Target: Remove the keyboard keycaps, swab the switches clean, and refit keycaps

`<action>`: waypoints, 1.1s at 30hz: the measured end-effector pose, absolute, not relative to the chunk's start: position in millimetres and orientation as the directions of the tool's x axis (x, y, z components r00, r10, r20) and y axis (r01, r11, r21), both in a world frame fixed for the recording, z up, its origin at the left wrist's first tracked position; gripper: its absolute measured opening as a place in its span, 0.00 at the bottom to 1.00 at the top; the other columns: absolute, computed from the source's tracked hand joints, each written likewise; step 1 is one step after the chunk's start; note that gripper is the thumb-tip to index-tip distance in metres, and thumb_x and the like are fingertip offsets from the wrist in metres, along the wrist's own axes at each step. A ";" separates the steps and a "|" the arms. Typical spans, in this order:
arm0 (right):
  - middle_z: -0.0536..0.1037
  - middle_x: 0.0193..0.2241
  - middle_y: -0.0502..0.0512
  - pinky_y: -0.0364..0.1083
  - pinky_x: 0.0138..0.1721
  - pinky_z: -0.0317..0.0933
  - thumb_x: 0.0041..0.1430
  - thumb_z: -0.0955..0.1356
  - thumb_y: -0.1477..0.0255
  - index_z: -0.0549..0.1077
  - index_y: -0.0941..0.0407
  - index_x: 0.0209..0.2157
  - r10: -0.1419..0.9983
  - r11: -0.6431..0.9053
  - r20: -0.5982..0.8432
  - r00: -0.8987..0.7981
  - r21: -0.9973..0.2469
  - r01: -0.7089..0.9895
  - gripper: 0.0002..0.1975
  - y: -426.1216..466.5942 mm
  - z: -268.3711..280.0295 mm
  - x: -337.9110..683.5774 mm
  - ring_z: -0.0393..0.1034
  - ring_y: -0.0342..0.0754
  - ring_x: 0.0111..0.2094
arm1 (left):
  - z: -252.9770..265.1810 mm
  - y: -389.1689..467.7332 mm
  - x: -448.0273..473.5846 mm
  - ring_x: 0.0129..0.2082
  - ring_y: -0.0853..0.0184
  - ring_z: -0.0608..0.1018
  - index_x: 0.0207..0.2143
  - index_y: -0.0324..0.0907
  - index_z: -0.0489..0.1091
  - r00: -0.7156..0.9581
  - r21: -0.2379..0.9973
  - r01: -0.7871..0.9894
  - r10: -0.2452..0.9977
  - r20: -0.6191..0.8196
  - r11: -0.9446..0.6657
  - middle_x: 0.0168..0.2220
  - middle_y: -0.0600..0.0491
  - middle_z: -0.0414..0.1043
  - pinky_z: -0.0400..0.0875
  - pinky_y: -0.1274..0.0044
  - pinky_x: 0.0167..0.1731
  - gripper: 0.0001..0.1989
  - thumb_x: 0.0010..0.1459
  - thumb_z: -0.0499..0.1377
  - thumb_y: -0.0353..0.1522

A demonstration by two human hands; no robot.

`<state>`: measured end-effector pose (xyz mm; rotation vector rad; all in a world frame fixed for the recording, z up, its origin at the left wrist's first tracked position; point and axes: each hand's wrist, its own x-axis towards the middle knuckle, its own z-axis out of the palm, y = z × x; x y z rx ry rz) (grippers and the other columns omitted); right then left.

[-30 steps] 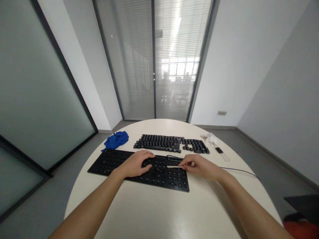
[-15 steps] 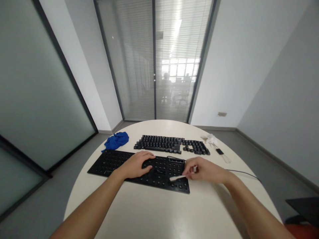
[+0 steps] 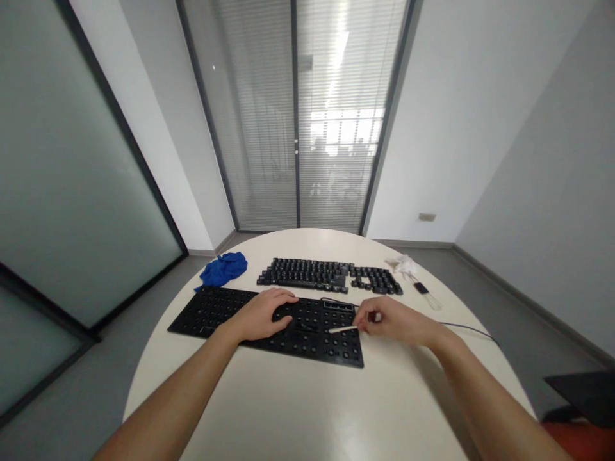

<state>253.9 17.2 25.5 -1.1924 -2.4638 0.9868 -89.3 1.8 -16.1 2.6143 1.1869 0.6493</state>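
A black keyboard base (image 3: 298, 339) without its keycaps lies slantwise on the round table. My left hand (image 3: 263, 314) rests on its middle, palm down with fingers stretched out and thumb apart. At the base's right end, my right hand (image 3: 384, 318) pinches a thin white cotton swab (image 3: 342, 330) between thumb and fingers. The swab's tip points left over the number-pad area; whether it touches the base I cannot tell. Behind the base, the removed black keycaps (image 3: 302, 272) are laid out in keyboard order, with the number-pad keycaps (image 3: 377, 280) grouped to the right.
A crumpled blue cloth (image 3: 223, 269) lies at the table's left back. On the right back are a white tissue (image 3: 402, 264) and loose swabs with a black band (image 3: 421, 288). The keyboard's cable (image 3: 468, 328) runs off the right edge of the pale table (image 3: 298, 410).
My right hand has moved slightly up, carrying the swab away from the lower part of the number-pad area. My left hand stays on the base. The view has shifted a little.
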 end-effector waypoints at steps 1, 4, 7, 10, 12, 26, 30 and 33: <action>0.82 0.32 0.54 0.45 0.35 0.64 0.55 0.66 0.75 0.81 0.56 0.35 0.776 0.457 -0.053 -0.629 -0.640 0.618 0.11 18.9 24.6 255.0 0.73 0.49 0.32 | -16.6 1.7 -89.4 0.56 0.59 0.72 0.56 0.47 0.68 0.582 0.349 0.666 0.752 0.308 -0.659 0.56 0.48 0.71 0.65 0.64 0.59 0.20 0.61 0.60 0.33; 0.82 0.34 0.55 0.46 0.36 0.64 0.58 0.66 0.72 0.81 0.55 0.37 0.809 0.493 0.031 -0.588 -0.580 0.648 0.11 23.6 20.8 258.2 0.74 0.50 0.33 | -17.1 1.5 -89.3 0.57 0.59 0.71 0.56 0.46 0.68 0.582 0.344 0.671 0.754 0.305 -0.657 0.56 0.49 0.71 0.65 0.64 0.60 0.20 0.61 0.60 0.34; 0.82 0.35 0.56 0.47 0.36 0.64 0.59 0.66 0.70 0.80 0.55 0.38 0.833 0.502 0.093 -0.546 -0.543 0.673 0.11 27.1 17.5 260.4 0.73 0.50 0.34 | -16.4 1.3 -88.8 0.57 0.59 0.71 0.56 0.46 0.68 0.581 0.340 0.677 0.758 0.297 -0.653 0.56 0.49 0.70 0.65 0.64 0.60 0.20 0.61 0.60 0.34; 0.81 0.36 0.56 0.47 0.37 0.64 0.59 0.66 0.70 0.80 0.55 0.38 0.844 0.498 0.125 -0.521 -0.540 0.678 0.11 27.4 18.8 260.4 0.73 0.50 0.34 | -15.6 1.0 -88.8 0.57 0.59 0.71 0.56 0.46 0.68 0.580 0.343 0.677 0.759 0.297 -0.651 0.56 0.48 0.71 0.65 0.65 0.60 0.20 0.61 0.60 0.33; 0.82 0.36 0.55 0.46 0.38 0.64 0.58 0.67 0.70 0.81 0.54 0.37 0.833 0.503 0.121 -0.539 -0.570 0.650 0.11 24.6 23.5 259.8 0.73 0.50 0.35 | -15.7 0.8 -89.4 0.57 0.59 0.71 0.56 0.46 0.68 0.580 0.346 0.674 0.758 0.299 -0.652 0.56 0.48 0.71 0.65 0.65 0.60 0.20 0.61 0.60 0.33; 0.82 0.28 0.52 0.43 0.31 0.61 0.47 0.68 0.74 0.83 0.57 0.31 0.705 0.367 -0.220 -0.674 -0.700 0.612 0.12 14.5 31.8 263.1 0.71 0.48 0.30 | -17.2 1.2 -92.1 0.57 0.59 0.72 0.56 0.47 0.68 0.576 0.355 0.668 0.756 0.310 -0.654 0.56 0.49 0.71 0.65 0.65 0.60 0.20 0.61 0.60 0.33; 0.82 0.31 0.54 0.45 0.34 0.63 0.52 0.67 0.73 0.81 0.57 0.34 0.782 0.411 -0.102 -0.615 -0.658 0.632 0.11 23.5 24.5 268.2 0.71 0.49 0.32 | -17.9 1.0 -91.7 0.57 0.59 0.72 0.56 0.46 0.68 0.577 0.348 0.675 0.759 0.301 -0.651 0.56 0.48 0.71 0.65 0.65 0.60 0.20 0.61 0.60 0.34; 0.82 0.34 0.56 0.47 0.38 0.64 0.55 0.67 0.69 0.81 0.57 0.37 0.840 0.425 -0.013 -0.543 -0.607 0.672 0.12 29.9 19.9 271.7 0.72 0.50 0.34 | -19.2 1.2 -91.5 0.57 0.59 0.71 0.56 0.46 0.68 0.577 0.346 0.677 0.760 0.298 -0.650 0.56 0.48 0.71 0.64 0.64 0.60 0.20 0.61 0.60 0.34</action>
